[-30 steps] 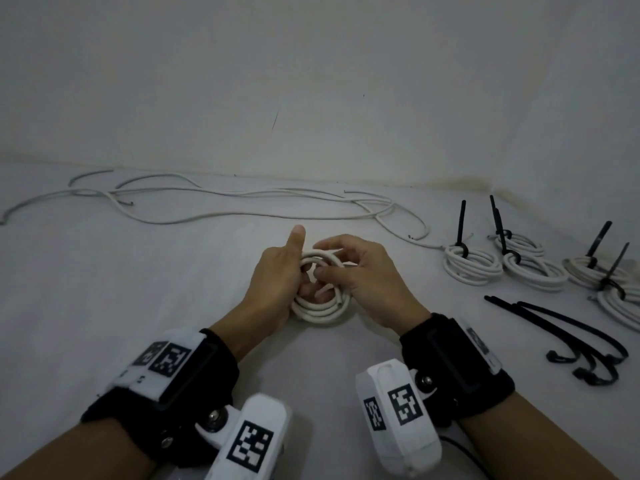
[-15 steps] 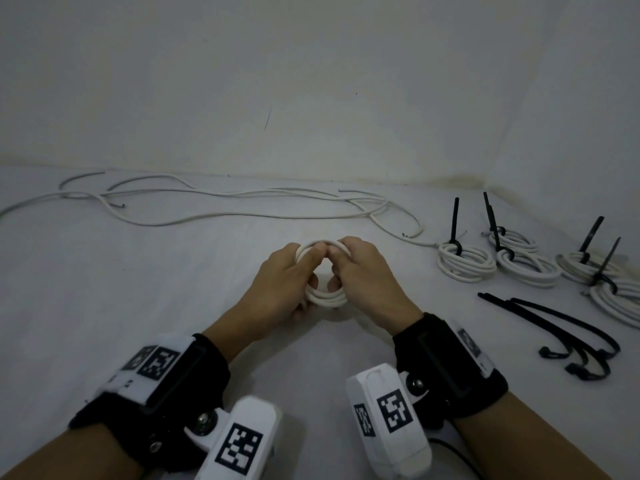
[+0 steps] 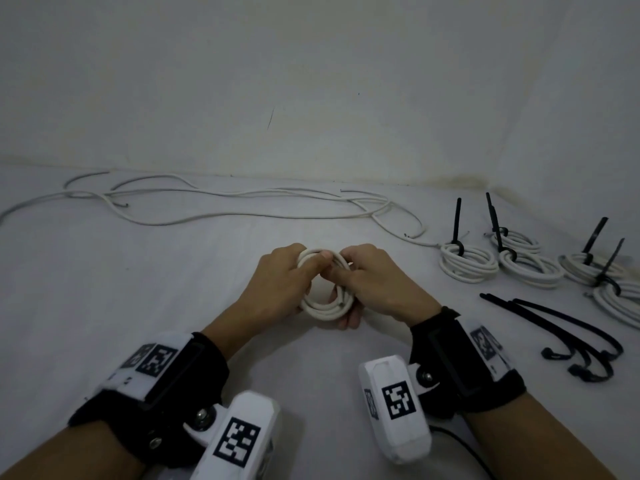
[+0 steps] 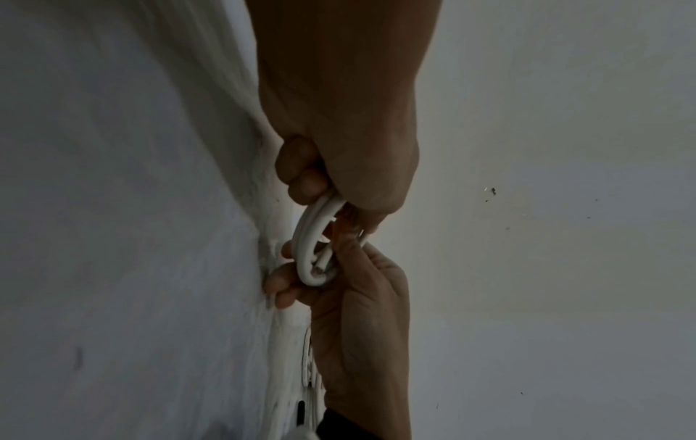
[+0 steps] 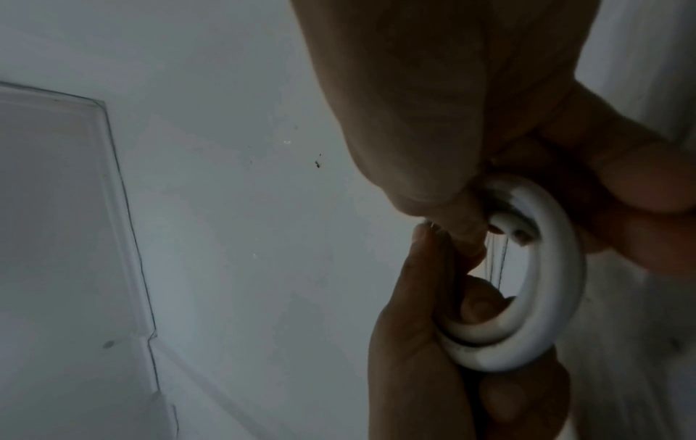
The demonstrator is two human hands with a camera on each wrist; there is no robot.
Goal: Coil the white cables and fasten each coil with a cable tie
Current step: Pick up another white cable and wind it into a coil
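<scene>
Since a second ago, both hands have closed round the small white coil of round cable (image 3: pixel 325 289), the left hand (image 3: pixel 280 289) gripping its left side, the right hand (image 3: pixel 375 287) its right, thumbs meeting on top just above the desk (image 3: pixel 173 289). Coiling looks finished; no tie is on. Right-wrist view shows the cut end (image 5: pixel 521 235) tucked inside. Black plastic cable ties (image 3: pixel 568 330) lie right of the hands.

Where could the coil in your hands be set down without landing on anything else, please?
Bare surface lies left of the left hand, between it and the loose white cables farther back, and also near the wrists in front of the coil. The right side is crowded: tied coils and spare black cable ties fill it beyond the right hand.
</scene>
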